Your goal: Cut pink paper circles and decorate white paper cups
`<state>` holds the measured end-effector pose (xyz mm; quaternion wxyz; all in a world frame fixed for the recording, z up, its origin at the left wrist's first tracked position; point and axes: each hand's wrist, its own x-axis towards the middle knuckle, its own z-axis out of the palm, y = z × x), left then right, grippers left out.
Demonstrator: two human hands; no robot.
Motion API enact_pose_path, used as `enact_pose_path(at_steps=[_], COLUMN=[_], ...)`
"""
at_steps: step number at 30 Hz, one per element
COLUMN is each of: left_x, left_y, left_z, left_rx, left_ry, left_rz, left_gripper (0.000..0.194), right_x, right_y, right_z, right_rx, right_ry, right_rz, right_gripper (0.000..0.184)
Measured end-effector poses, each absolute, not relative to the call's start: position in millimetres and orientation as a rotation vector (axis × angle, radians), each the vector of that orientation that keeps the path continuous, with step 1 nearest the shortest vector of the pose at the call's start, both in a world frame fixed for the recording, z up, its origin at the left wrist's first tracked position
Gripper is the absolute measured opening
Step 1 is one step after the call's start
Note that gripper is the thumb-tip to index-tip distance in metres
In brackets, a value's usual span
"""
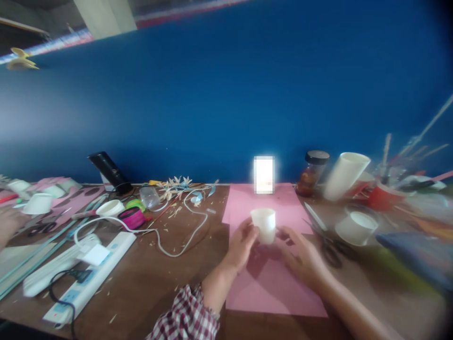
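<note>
A small white paper cup stands upright on a pink paper sheet in the middle of the brown table. My left hand grips the cup's left side with curled fingers. My right hand lies just right of the cup, fingertips close to its base, fingers loosely bent; whether they touch the cup is unclear through blur. A plaid sleeve covers my left forearm.
Scissors and another white cup lie to the right, with a jar, a tilted large cup and brushes behind. A white power strip, cables, tape rolls and another person's hand are at left.
</note>
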<state>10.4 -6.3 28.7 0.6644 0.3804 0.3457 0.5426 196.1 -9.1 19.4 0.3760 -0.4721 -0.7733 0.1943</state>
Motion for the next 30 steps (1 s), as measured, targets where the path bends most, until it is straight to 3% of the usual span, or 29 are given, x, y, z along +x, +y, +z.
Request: enact_pose_path(at_steps=[4, 8, 11, 17, 22, 24, 27, 30], left_x=[10.4, 9.7, 10.5, 10.6, 10.1, 10.2, 9.9, 9.5], left_y=[-6.8, -4.5, -3.5, -4.3, -3.7, -3.1, -2.0, -1.5], left_z=[29.7, 25.9, 23.4, 28.0, 25.7, 24.1, 24.3, 26.6], left_rx=[1.016, 1.07, 1.081, 1.077, 1.058, 1.052, 1.018, 0.97], left_ry=[0.804, 0.896, 0.959, 1.047, 1.083, 1.084, 1.102, 1.126], left_rz=[1.232, 1.277, 1.32, 1.33, 1.344, 1.356, 1.358, 1.37], left_gripper=[0.041, 0.05, 0.048, 0.043, 0.042, 0.041, 0.045, 0.048], right_x=[196.1, 196.9, 197.8, 201.0, 204.7, 204.4, 202.8, 203.9], right_y=[-7.8, -7.6, -6.0, -3.8, -7.3, -7.7, -6.4, -3.8], right_z=[16.4, 13.9, 14.5, 21.0, 29.2, 30.6, 29.5, 26.3], right_rx=[-1.21, -1.204, -1.179, -1.247, -1.116, -1.1, -1.155, -1.14], right_ry=[-1.978, -2.008, -2.069, -1.927, -1.918, -1.922, -1.994, -2.09], right_rz=[0.485, 0.505, 0.365, 0.046, -0.102, -0.163, -0.227, -0.241], right_gripper=[0.029, 0.028, 0.029, 0.061, 0.016, 0.019, 0.042, 0.023])
